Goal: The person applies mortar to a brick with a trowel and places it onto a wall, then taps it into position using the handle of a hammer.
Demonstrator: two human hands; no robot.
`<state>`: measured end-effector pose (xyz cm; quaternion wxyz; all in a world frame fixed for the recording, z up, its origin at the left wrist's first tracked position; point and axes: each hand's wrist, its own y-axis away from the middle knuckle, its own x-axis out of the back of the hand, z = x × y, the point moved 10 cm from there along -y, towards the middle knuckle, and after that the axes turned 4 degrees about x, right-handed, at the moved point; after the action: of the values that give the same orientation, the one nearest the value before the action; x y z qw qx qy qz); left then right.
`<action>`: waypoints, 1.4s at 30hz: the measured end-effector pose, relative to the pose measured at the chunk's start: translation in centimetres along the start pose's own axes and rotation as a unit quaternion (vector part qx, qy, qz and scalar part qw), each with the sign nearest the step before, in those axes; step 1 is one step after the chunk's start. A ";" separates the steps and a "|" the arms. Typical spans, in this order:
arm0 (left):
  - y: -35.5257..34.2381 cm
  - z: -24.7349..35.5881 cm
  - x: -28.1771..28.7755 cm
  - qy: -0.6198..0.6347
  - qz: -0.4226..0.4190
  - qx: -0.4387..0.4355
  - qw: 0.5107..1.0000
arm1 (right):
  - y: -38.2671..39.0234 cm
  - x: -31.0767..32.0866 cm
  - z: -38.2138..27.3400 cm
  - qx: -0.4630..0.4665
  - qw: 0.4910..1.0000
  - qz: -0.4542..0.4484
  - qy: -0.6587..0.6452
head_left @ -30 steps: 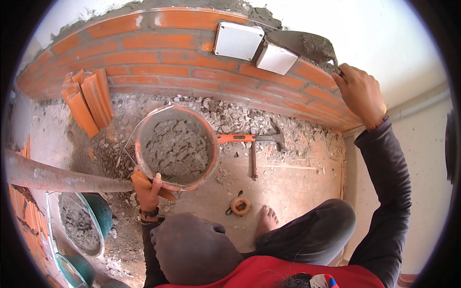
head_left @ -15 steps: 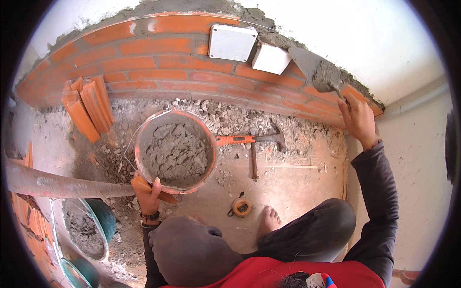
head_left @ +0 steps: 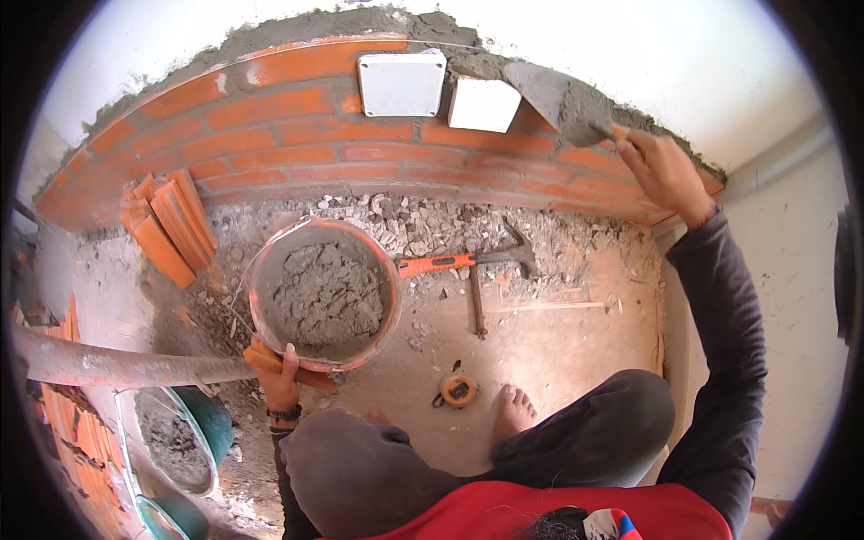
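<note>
The right hand's (head_left: 668, 175) fingers wrap the trowel (head_left: 567, 106) at the wall's (head_left: 243, 115) upper right edge; the left hand's (head_left: 279, 385) grip a brick (head_left: 315, 380) against the bucket (head_left: 393, 303). Lower courses (head_left: 346, 132) look laid; the top course (head_left: 315, 61) stops above the larger box (head_left: 402, 85), mortar (head_left: 477, 63) beyond seemingly not yet bricked.

Tools lying on the floor (head_left: 567, 360) here!
Claw hammer (head_left: 474, 259) toward three o'clock, orange tape measure (head_left: 457, 390) at six, long pole (head_left: 108, 362) between eight and nine!
</note>
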<state>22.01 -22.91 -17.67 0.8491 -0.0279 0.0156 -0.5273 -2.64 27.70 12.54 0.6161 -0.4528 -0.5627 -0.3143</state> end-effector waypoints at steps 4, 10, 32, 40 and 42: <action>0.0 0.8 -0.4 0.000 -0.014 -0.008 1.000 | -0.9 -0.1 1.5 -0.010 0.996 -0.044 0.075; 0.2 -0.2 -0.1 -0.012 -0.012 -0.002 1.000 | 5.3 -1.8 3.4 -0.046 0.995 0.080 -0.036; 0.1 -1.0 0.6 0.018 -0.009 0.023 1.000 | 5.1 -9.4 3.7 -0.066 0.988 0.131 -0.039; -0.1 -0.4 -0.1 0.015 -0.030 0.025 0.999 | 4.1 -10.8 5.3 -0.082 0.983 0.110 -0.120; -0.1 -0.9 0.4 0.011 -0.044 0.022 0.999 | 4.4 -10.9 5.3 -0.083 0.977 0.114 -0.157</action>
<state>22.05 -23.35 -18.54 0.8250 -0.0042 0.0121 -0.5649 -2.71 32.87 0.76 0.5121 -0.6072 -0.5693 -0.2121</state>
